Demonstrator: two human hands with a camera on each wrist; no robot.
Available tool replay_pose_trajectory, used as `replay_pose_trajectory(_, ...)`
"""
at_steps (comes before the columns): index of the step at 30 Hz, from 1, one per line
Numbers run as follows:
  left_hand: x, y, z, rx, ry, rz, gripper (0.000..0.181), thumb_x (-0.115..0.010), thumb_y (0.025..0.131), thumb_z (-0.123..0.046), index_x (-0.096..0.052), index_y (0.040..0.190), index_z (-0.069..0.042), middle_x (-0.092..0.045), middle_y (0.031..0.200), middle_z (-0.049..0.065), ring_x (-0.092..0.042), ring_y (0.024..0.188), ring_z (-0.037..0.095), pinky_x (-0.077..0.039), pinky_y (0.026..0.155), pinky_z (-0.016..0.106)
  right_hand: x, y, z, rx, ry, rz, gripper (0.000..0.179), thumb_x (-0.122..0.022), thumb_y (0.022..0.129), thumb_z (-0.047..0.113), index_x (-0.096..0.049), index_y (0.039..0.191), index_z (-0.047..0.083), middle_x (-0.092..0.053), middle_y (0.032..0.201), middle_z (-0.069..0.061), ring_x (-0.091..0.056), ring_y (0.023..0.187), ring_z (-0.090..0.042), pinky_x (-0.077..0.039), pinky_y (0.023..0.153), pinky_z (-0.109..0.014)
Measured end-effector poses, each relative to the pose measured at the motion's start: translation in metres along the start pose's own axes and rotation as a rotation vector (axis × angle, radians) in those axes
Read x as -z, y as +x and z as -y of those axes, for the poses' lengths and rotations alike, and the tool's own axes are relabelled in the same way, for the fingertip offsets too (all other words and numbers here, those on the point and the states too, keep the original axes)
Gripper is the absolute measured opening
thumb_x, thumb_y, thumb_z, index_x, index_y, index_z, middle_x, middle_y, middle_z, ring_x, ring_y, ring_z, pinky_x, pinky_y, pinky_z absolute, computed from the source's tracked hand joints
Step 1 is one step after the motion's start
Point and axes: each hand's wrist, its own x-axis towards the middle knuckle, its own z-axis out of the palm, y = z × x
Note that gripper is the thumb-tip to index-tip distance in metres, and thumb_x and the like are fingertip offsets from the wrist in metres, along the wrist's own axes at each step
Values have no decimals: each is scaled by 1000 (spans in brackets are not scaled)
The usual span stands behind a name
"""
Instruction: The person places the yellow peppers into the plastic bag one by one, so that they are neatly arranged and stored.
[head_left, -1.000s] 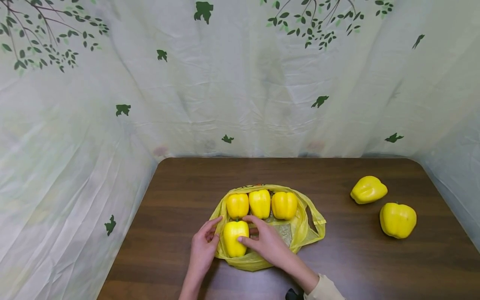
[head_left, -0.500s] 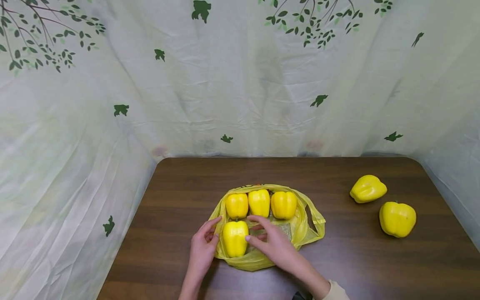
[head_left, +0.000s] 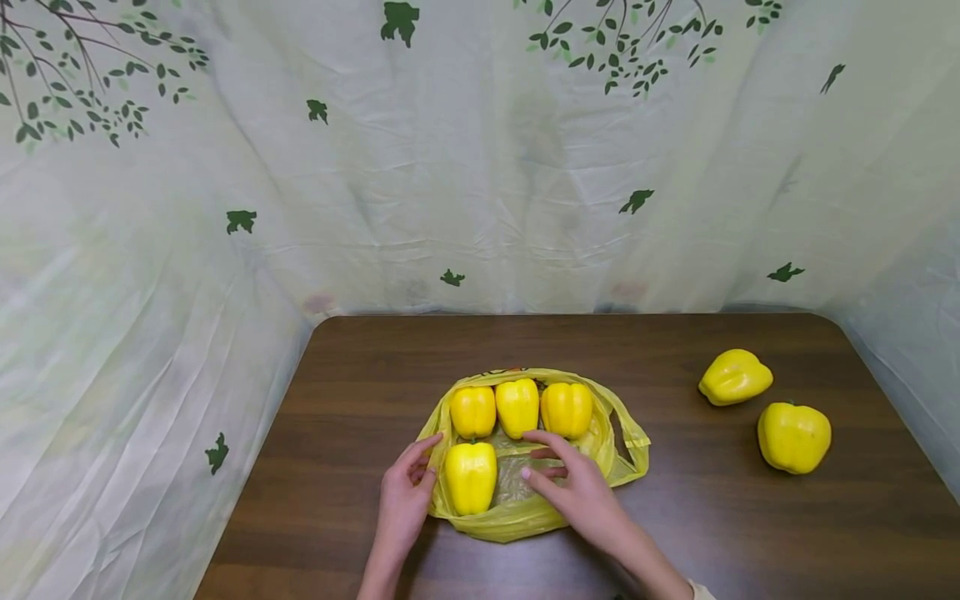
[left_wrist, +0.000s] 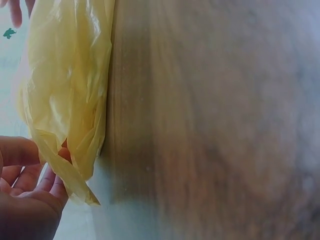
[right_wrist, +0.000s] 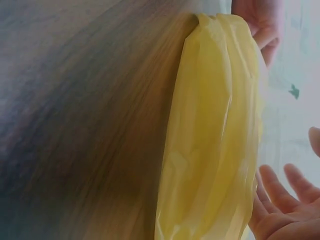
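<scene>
A yellow plastic bag (head_left: 517,527) lies spread with its mouth upward on the table. Three yellow bell peppers (head_left: 517,408) stand in a row along its far side, and another bell pepper (head_left: 471,478) stands at its near left. My left hand (head_left: 405,493) holds the bag's left edge; in the left wrist view its fingers (left_wrist: 59,187) reach through the strip of plastic at the handle. Over the right part of the bag, my right hand (head_left: 581,492) has its fingers spread and relaxed, with nothing held. In the right wrist view the bag's outer side (right_wrist: 215,135) shows beside that hand.
Two more yellow bell peppers, a lying one (head_left: 736,377) and an upright one (head_left: 794,438), are at the right of the brown wooden table (head_left: 360,367). A pale cloth with printed leaves (head_left: 480,183) hangs behind and at the sides.
My right hand has let go of the near bell pepper and moved right, across the bag. That pepper stays upright in place; my left hand has barely moved.
</scene>
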Motion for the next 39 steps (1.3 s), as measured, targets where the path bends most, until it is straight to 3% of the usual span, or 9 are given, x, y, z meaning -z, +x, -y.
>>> replay_pose_trajectory(15, 0, 0, -4, 10, 6, -4, 41, -55, 84, 19, -68, 120, 2, -66, 108, 18, -58, 83, 31, -50, 75, 29, 14, -13, -8, -59, 23, -135, 40, -73, 90, 23, -60, 127, 31, -61, 129, -3, -62, 110, -23, -52, 87, -31)
replay_pose_trajectory(25, 0, 0, -4, 6, 11, -9, 42, -55, 84, 19, -68, 120, 2, -66, 108, 17, -57, 84, 28, -49, 75, 29, 27, -18, -13, -79, 25, -180, 45, -73, 90, 28, -59, 132, 17, -59, 131, -5, -61, 112, -25, -51, 89, -36)
replay_pose_trajectory(39, 0, 0, -4, 15, 16, -5, 41, -55, 84, 18, -68, 120, 2, -66, 110, 17, -58, 86, 29, -50, 76, 30, 45, -26, -21, -44, -15, -271, 42, -70, 92, 18, -58, 132, 12, -61, 128, -7, -62, 109, -21, -52, 85, -30)
